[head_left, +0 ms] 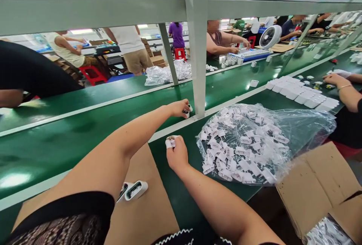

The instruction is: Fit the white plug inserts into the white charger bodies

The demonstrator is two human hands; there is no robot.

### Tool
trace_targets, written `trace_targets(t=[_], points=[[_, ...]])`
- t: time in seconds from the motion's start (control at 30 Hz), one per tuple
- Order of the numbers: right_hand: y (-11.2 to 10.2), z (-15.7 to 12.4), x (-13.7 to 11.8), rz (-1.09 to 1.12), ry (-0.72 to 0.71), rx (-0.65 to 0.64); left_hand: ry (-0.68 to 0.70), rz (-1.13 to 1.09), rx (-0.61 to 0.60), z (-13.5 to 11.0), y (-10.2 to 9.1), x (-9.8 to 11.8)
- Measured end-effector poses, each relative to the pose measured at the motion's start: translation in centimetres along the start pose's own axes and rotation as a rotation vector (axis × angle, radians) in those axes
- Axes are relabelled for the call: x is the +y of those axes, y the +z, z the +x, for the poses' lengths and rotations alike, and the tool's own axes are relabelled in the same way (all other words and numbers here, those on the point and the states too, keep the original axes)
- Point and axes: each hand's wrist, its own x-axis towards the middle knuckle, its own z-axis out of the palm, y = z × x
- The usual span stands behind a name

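Observation:
My left hand [178, 108] reaches out over the green conveyor belt [85, 124], its fingers closed on a small white charger shell [187, 110] beside the grey frame post [198, 48]. Nearer to me, my right hand [177, 154] rests on the green bench, pinching another small white plastic part [170, 142] in its fingertips. Two white shells [132, 190] lie on the brown cardboard sheet [147, 207] under my left forearm. A clear plastic bag [254, 143] full of small white plastic parts sits just right of my right hand.
A cardboard box [319, 184] stands at the lower right. Rows of white shells [299, 92] lie further along the bench near another person's hand [336, 80]. Across the belt several people work; a white fan [270, 36] and another bag of parts [166, 73] sit there.

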Motion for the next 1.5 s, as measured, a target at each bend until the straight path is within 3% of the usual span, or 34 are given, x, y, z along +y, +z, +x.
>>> trace_targets(t=[0.1, 0.2, 0.27, 0.33, 0.43, 0.53, 0.6, 0.77, 0.83, 0.93, 1.03, 1.17, 1.23, 1.33, 1.5], points=[[-0.1, 0.8, 0.2, 0.154, 0.014, 0.133, -0.057, 0.022, 0.050, -6.4, -1.1, 0.8], [-0.4, 2.0, 0.3, 0.472, 0.223, 0.281, -0.115, 0.024, 0.091, -14.8, -2.4, 3.4], [-0.5, 2.8, 0.5, 0.657, 0.370, 0.262, -0.142, 0.022, 0.108, -20.6, -2.4, 6.6], [-0.7, 3.3, 0.6, 0.728, 0.434, 0.172, -0.155, 0.015, 0.140, -25.4, -1.2, 11.0], [-1.4, 3.6, 0.5, 0.731, 0.457, 0.042, -0.189, -0.007, 0.190, -29.5, 2.4, 17.8], [-2.3, 3.3, -0.2, 0.712, 0.446, -0.063, -0.298, -0.056, 0.183, -30.2, 6.2, 22.2], [-2.9, 2.8, -1.0, 0.688, 0.432, -0.121, -0.382, -0.056, 0.181, -30.1, 7.7, 22.9], [-4.1, 1.2, -3.4, 0.606, 0.349, -0.227, -0.524, -0.035, 0.193, -31.0, 8.6, 20.5], [-4.4, 0.6, -4.5, 0.546, 0.269, -0.252, -0.533, -0.082, 0.249, -31.8, 9.0, 19.4], [-4.8, -0.2, -6.0, 0.454, 0.162, -0.314, -0.490, -0.122, 0.441, -32.9, 10.4, 18.8], [-5.0, -1.0, -6.8, 0.420, 0.152, -0.444, -0.451, -0.131, 0.679, -34.4, 12.4, 19.5], [-5.5, -1.6, -7.4, 0.368, 0.181, -0.636, -0.594, -0.238, 0.900, -36.3, 14.2, 21.1], [-5.8, -1.6, -7.6, 0.353, 0.196, -0.747, -0.629, -0.334, 0.917, -36.6, 14.5, 21.5], [-6.1, -1.5, -7.9, 0.380, 0.246, -0.848, -0.568, -0.403, 0.938, -35.9, 14.4, 21.4], [-5.7, -1.7, -7.8, 0.338, 0.208, -0.806, -0.550, -0.467, 0.966, -34.6, 14.6, 20.7]])
